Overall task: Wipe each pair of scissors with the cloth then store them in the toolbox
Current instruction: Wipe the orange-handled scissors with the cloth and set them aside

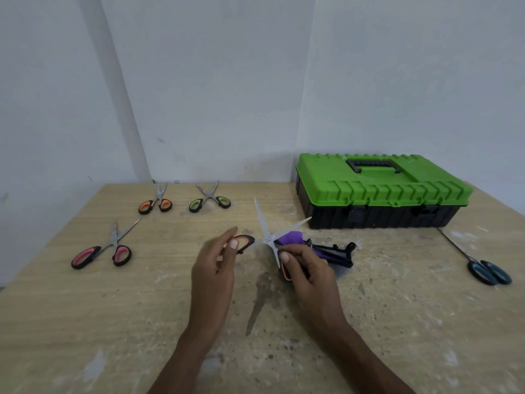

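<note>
Wall (227,81): pale, plain, behind the desk; a corner line runs down just left of the toolbox.
Desk (142,308): light wood grain, with worn, pale, scuffed patches across the middle and right.
Toolbox (380,191): green ribbed lid on a black base, lid down, black handle lying flat on top; sits at the back right of the desk.
Left hand (214,271): raised over the desk centre, thumb and fingers pinching 1 handle loop of the held scissors.
Right hand (311,277): just right of the left hand, fingers curled round the other handle loop, thumb lying along it.
Held scissors (265,223): black-and-orange handles, lifted off the desk between the 2 hands, blades spread wide, 1 tip pointing away, 1 toward the toolbox.
Pink scissors (113,241): left side of the desk, blades slightly parted.
Blue scissors (483,268): far right, blades closed, tips toward the toolbox.
Orange scissors (157,200): back left, near the wall.
Green scissors (209,196): back centre, just right of the orange scissors, blades parted.
Cloth (288,237): purple, bunched on the desk right behind the spread blades; touching them or not, cannot tell.
Black item (338,253): lies against the cloth's right side; what it is, cannot tell.
</note>
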Demonstrator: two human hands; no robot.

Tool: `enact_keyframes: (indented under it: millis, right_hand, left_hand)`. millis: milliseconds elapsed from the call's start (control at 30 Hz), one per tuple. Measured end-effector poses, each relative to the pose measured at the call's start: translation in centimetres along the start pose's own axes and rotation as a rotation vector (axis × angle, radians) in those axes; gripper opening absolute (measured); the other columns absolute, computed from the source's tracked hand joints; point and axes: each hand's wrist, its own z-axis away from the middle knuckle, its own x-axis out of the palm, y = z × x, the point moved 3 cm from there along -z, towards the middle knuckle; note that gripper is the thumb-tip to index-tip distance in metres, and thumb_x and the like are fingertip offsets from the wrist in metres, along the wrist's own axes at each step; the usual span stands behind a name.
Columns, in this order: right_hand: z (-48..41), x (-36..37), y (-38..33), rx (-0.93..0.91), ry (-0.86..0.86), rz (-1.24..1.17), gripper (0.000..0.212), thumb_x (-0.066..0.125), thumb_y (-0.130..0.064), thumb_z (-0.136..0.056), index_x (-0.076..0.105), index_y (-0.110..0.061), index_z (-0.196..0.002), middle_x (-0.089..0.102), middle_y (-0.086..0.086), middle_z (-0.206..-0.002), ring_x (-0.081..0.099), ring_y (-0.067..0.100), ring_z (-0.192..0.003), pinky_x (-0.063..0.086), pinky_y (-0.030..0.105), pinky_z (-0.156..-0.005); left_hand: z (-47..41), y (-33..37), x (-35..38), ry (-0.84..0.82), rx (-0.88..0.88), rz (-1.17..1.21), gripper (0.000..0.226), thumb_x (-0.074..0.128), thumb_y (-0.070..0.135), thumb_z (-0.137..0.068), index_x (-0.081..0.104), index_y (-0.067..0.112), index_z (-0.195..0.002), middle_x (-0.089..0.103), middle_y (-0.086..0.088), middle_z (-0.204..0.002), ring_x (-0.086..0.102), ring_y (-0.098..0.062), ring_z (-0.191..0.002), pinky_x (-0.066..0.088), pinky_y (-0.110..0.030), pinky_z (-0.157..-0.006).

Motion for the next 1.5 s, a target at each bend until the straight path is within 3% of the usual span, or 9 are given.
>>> enact_keyframes:
  millis: [100,200,367,667,1033,1133,1233,1367,1500]
  right_hand:
    - [0.0,-0.3,0.0,0.001,0.036,-0.036,0.017,0.052,-0.045,-0.099,0.066,-0.038,-0.105,0.07,-0.014,-0.095,0.063,0.018,-0.093,0.051,0.054,-0.081]
    - [-0.1,-0.5,0.1,-0.005,0.06,-0.039,0.012,0.053,-0.037,-0.102,0.065,-0.035,-0.103,0.07,-0.011,-0.092,0.065,0.018,-0.09,0.052,0.052,-0.077]
    - [-0.1,-0.4,0.5,-0.026,0.056,0.013,0.011,0.052,-0.04,-0.102,0.062,-0.037,-0.102,0.069,-0.012,-0.088,0.063,0.019,-0.087,0.051,0.05,-0.075]
    - [-0.2,0.0,0.9,-0.023,0.037,0.053,0.016,0.047,-0.049,-0.1,0.06,-0.04,-0.102,0.069,-0.012,-0.09,0.063,0.02,-0.088,0.052,0.049,-0.074]
    - [-0.2,0.4,0.4,-0.124,0.002,0.216,0.017,0.05,-0.035,-0.104,0.059,-0.029,-0.091,0.059,-0.012,-0.076,0.054,0.01,-0.075,0.046,0.04,-0.07]
    - [0.0,0.8,0.1,-0.159,0.041,0.29,0.024,0.042,-0.042,-0.103,0.061,-0.03,-0.11,0.061,-0.016,-0.096,0.053,0.006,-0.091,0.045,0.039,-0.082]
    - [0.6,1.1,-1.3,-0.274,0.09,0.414,0.044,0.045,-0.048,-0.101,0.055,-0.022,-0.135,0.056,-0.006,-0.124,0.05,0.012,-0.112,0.042,0.033,-0.094]
    - [0.8,1.4,-1.5,-0.301,0.065,0.454,0.053,0.053,-0.049,-0.097,0.051,-0.021,-0.142,0.052,-0.002,-0.132,0.05,0.017,-0.118,0.046,0.043,-0.096]
    - [0.8,0.2,-1.3,-0.297,0.013,0.398,0.054,0.059,-0.041,-0.095,0.049,-0.02,-0.144,0.05,-0.002,-0.139,0.053,0.017,-0.122,0.048,0.038,-0.097]
  left_hand:
    - [0.6,0.3,0.8,-0.106,-0.046,0.052,0.014,0.065,0.033,-0.097,0.075,0.032,-0.107,0.076,0.015,-0.097,0.07,-0.001,-0.092,0.059,-0.032,-0.084]
    - [1.5,0.8,1.7,-0.222,-0.045,0.079,0.008,0.068,0.034,-0.095,0.072,0.029,-0.098,0.075,0.008,-0.086,0.072,-0.006,-0.083,0.059,-0.031,-0.078]
    - [1.6,0.9,2.1,-0.277,-0.103,0.213,0.01,0.066,0.023,-0.097,0.07,0.014,-0.098,0.077,-0.001,-0.086,0.074,-0.012,-0.083,0.056,-0.019,-0.07]
    - [1.3,0.3,2.2,-0.296,-0.172,0.312,0.013,0.07,0.016,-0.093,0.073,0.012,-0.106,0.078,-0.005,-0.088,0.075,-0.017,-0.083,0.059,-0.023,-0.069]
    - [1.4,-0.3,2.4,-0.27,-0.166,0.327,0.012,0.071,0.014,-0.092,0.074,0.008,-0.103,0.078,-0.009,-0.088,0.074,-0.024,-0.082,0.06,-0.029,-0.07]
    - [1.5,-0.2,2.6,-0.234,-0.154,0.326,0.011,0.07,0.015,-0.093,0.073,0.011,-0.102,0.077,-0.004,-0.09,0.074,-0.018,-0.085,0.061,-0.029,-0.076]
    - [1.5,0.1,2.7,-0.23,-0.159,0.37,0.011,0.068,0.014,-0.095,0.072,0.01,-0.105,0.078,-0.002,-0.097,0.075,-0.017,-0.091,0.062,-0.031,-0.081]
    - [1.4,0.0,2.6,-0.283,-0.197,0.454,0.017,0.059,0.016,-0.1,0.073,0.011,-0.106,0.078,-0.006,-0.1,0.075,-0.022,-0.095,0.062,-0.03,-0.08]
    - [1.5,0.4,3.0,-0.374,-0.138,0.489,0.025,0.052,0.015,-0.102,0.074,0.009,-0.111,0.077,-0.008,-0.106,0.074,-0.023,-0.101,0.061,-0.029,-0.083]
